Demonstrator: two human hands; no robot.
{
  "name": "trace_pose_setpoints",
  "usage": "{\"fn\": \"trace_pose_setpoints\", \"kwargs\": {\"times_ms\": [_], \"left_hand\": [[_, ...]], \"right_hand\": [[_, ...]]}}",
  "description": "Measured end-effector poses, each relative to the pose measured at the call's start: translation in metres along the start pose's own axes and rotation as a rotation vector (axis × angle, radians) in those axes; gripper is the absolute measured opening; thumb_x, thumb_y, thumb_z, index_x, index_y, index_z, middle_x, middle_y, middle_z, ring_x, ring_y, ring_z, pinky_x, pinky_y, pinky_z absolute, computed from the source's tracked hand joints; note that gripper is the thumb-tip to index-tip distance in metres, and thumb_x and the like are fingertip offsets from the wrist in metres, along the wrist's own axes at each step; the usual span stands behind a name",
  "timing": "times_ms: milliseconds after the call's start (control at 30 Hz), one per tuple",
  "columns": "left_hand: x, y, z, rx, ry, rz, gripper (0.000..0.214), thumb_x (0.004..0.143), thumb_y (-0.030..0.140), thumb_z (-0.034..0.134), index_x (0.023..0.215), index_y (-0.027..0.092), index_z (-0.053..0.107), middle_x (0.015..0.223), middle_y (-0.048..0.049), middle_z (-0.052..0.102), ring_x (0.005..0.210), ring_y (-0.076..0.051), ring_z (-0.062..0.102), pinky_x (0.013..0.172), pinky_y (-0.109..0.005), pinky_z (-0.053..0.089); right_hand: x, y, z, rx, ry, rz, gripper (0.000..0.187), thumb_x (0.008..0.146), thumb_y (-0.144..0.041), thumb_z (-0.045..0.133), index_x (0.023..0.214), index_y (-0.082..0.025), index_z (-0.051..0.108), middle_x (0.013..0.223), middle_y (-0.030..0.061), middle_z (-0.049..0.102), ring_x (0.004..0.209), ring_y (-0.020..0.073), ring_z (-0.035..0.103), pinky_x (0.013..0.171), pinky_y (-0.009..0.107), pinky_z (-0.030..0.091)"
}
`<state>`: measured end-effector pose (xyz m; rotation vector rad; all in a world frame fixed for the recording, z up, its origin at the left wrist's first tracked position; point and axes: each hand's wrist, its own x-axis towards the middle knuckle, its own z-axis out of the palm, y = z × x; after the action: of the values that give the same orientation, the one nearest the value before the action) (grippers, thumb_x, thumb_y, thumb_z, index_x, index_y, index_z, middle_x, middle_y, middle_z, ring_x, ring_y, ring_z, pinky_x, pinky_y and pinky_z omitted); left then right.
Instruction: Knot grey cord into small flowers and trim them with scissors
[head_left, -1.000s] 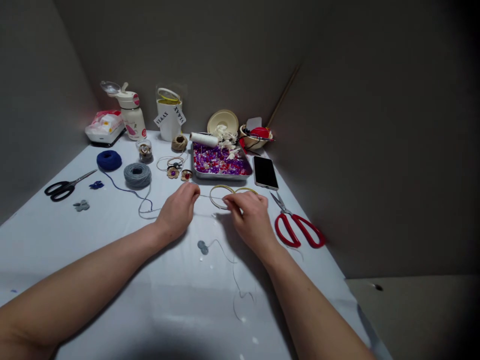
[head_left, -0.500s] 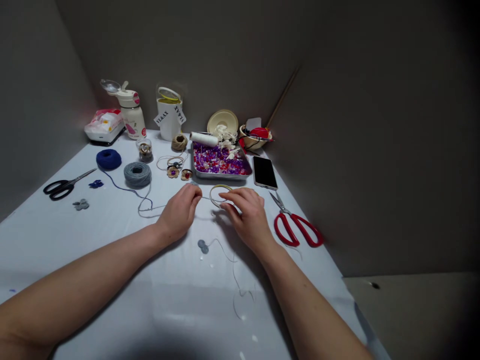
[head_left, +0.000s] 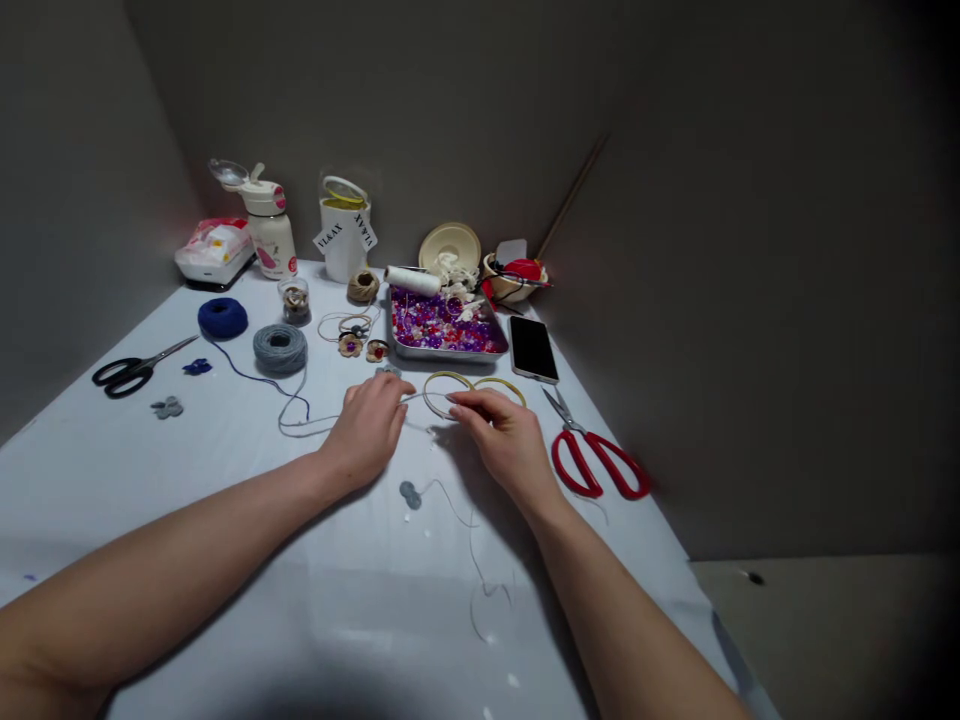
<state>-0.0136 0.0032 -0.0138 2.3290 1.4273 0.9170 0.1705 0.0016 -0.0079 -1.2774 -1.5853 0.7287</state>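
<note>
My left hand point(head_left: 369, 425) rests low over the white table, fingers curled round a strand of grey yarn point(head_left: 322, 418) that trails back to a grey yarn ball point(head_left: 280, 348). Thumb and index finger of my right hand point(head_left: 501, 432) pinch that strand in front of a thin gold hoop point(head_left: 448, 375). Whether they also touch the hoop I cannot tell. A second gold hoop point(head_left: 504, 382) shows behind the right hand. Below, a small grey crocheted piece point(head_left: 410, 494) lies with a thin thread tail. Another grey piece point(head_left: 388, 371) is partly hidden beyond my left hand.
Red-handled scissors point(head_left: 600, 462) lie at right beside a phone point(head_left: 533, 349). A metal bead tray point(head_left: 450, 353) stands behind my hands. To the left are black scissors point(head_left: 142, 370) and a blue yarn ball point(head_left: 223, 318). A bottle point(head_left: 271, 240) and a white canister point(head_left: 346, 250) stand at the back.
My right hand has shifted slightly right and its fingers have closed in a pinch on the yarn. The second gold hoop has come into view. The left hand's fingers have loosened slightly.
</note>
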Motion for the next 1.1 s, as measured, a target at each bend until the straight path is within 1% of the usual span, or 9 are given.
{"fn": "trace_pose_setpoints", "kwargs": {"times_ms": [67, 133, 200, 267, 467, 633, 800, 1000, 1100], "left_hand": [[-0.002, 0.004, -0.002, -0.017, 0.114, 0.065, 0.027, 0.088, 0.015, 0.044, 0.113, 0.017, 0.051, 0.116, -0.0122, 0.056, 0.111, -0.025, 0.051, 0.093, -0.045, 0.038], [-0.003, 0.008, -0.004, -0.050, 0.163, 0.218, 0.027, 0.088, 0.016, 0.045, 0.115, 0.018, 0.051, 0.116, -0.0118, 0.056, 0.112, -0.024, 0.050, 0.095, -0.043, 0.037], [-0.004, 0.011, -0.005, -0.094, 0.130, 0.353, 0.025, 0.090, 0.017, 0.044, 0.113, 0.019, 0.052, 0.113, -0.0103, 0.059, 0.109, -0.022, 0.052, 0.093, -0.041, 0.039], [-0.003, 0.012, -0.004, -0.143, 0.066, 0.405, 0.022, 0.093, 0.019, 0.041, 0.113, 0.020, 0.051, 0.111, -0.0095, 0.060, 0.106, -0.021, 0.054, 0.092, -0.039, 0.041], [-0.002, 0.014, -0.005, -0.178, -0.075, 0.280, 0.020, 0.096, 0.029, 0.037, 0.105, 0.018, 0.051, 0.098, -0.0076, 0.063, 0.093, -0.021, 0.055, 0.088, -0.040, 0.043], [-0.003, 0.013, -0.004, -0.206, -0.143, 0.193, 0.018, 0.096, 0.025, 0.036, 0.099, 0.018, 0.053, 0.091, -0.0061, 0.060, 0.085, -0.018, 0.055, 0.077, -0.033, 0.046], [-0.003, 0.008, 0.001, -0.189, -0.059, 0.183, 0.014, 0.092, 0.018, 0.040, 0.096, 0.016, 0.053, 0.090, -0.0066, 0.059, 0.085, -0.018, 0.055, 0.077, -0.033, 0.046], [-0.003, 0.008, 0.000, -0.220, -0.008, 0.150, 0.009, 0.089, 0.018, 0.047, 0.086, 0.017, 0.055, 0.082, -0.0042, 0.060, 0.078, -0.016, 0.054, 0.073, -0.031, 0.045], [-0.003, 0.008, 0.000, -0.245, 0.051, 0.098, 0.010, 0.087, 0.015, 0.047, 0.082, 0.017, 0.056, 0.079, -0.0034, 0.060, 0.074, -0.015, 0.054, 0.071, -0.030, 0.044]], "right_hand": [[-0.002, -0.002, 0.002, 0.025, -0.010, 0.066, 0.013, 0.074, -0.026, 0.064, 0.084, -0.019, 0.068, 0.078, 0.0040, 0.066, 0.069, 0.0166, 0.057, 0.066, 0.032, 0.045], [-0.005, -0.005, 0.005, 0.017, -0.024, 0.073, 0.011, 0.073, -0.026, 0.065, 0.081, -0.019, 0.064, 0.072, 0.0014, 0.063, 0.063, 0.0149, 0.053, 0.063, 0.031, 0.043], [-0.008, -0.007, 0.007, 0.023, -0.036, 0.048, 0.009, 0.072, -0.024, 0.064, 0.079, -0.020, 0.060, 0.070, -0.0003, 0.060, 0.063, 0.0139, 0.051, 0.062, 0.029, 0.041], [-0.010, -0.010, 0.010, 0.069, -0.041, 0.028, 0.009, 0.072, -0.021, 0.061, 0.080, -0.020, 0.056, 0.072, -0.0010, 0.059, 0.064, 0.0135, 0.052, 0.062, 0.029, 0.041], [-0.012, -0.011, 0.013, 0.164, -0.059, 0.018, 0.018, 0.072, -0.022, 0.064, 0.083, -0.021, 0.049, 0.073, -0.0017, 0.056, 0.066, 0.0136, 0.053, 0.062, 0.028, 0.043], [-0.013, -0.010, 0.013, 0.115, -0.085, -0.019, 0.017, 0.076, -0.024, 0.064, 0.085, -0.022, 0.050, 0.076, -0.0009, 0.056, 0.067, 0.0141, 0.052, 0.064, 0.030, 0.043], [-0.015, -0.007, 0.013, 0.074, -0.088, -0.083, 0.008, 0.082, -0.019, 0.055, 0.088, -0.022, 0.050, 0.082, 0.0007, 0.056, 0.072, 0.0144, 0.054, 0.069, 0.030, 0.044], [-0.017, -0.010, 0.015, 0.026, -0.060, -0.131, 0.006, 0.085, -0.020, 0.052, 0.090, -0.022, 0.050, 0.085, 0.0021, 0.057, 0.074, 0.0151, 0.056, 0.069, 0.030, 0.045], [-0.012, -0.008, 0.006, -0.101, 0.035, -0.154, 0.005, 0.086, -0.021, 0.048, 0.090, -0.022, 0.051, 0.085, 0.0036, 0.059, 0.077, 0.0170, 0.056, 0.071, 0.032, 0.046]]}}
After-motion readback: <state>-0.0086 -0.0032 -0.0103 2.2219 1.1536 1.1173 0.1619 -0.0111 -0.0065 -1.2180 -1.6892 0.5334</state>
